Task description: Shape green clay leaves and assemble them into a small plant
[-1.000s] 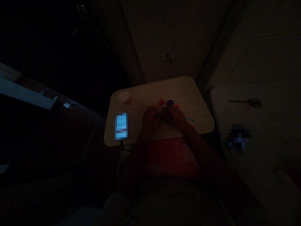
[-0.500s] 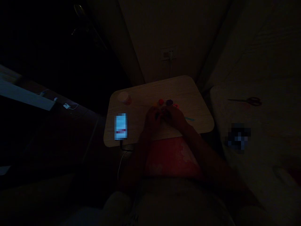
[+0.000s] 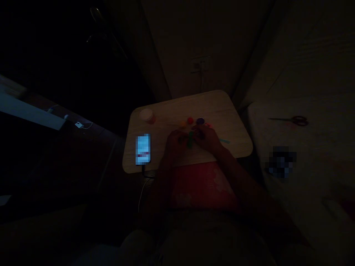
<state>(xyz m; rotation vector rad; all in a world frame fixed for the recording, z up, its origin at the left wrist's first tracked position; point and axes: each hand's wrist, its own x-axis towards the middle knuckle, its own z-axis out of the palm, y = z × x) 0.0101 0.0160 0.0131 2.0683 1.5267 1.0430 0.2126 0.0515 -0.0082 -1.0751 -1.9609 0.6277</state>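
Observation:
The scene is very dark. Between my two hands is a small green piece, upright and longer than wide, which looks like modelling clay. My left hand has its curled fingers at the left side of it. From the right, my right hand pinches at its upper part; shadow hides the exact fingertip contact. Just beyond the hands sit a red ball, a dark purple lump and an orange lump. A pink piece is partly hidden behind my right hand.
The small wooden table also bears a lidded tub, a lit phone with a cable, and a light blue strip. Scissors lie on a pale surface to the right. A wall socket is behind the table.
My left hand has shifted slightly left and down, so the hands are further apart. The green piece, hidden before, now shows between them. More of the orange lump is visible.

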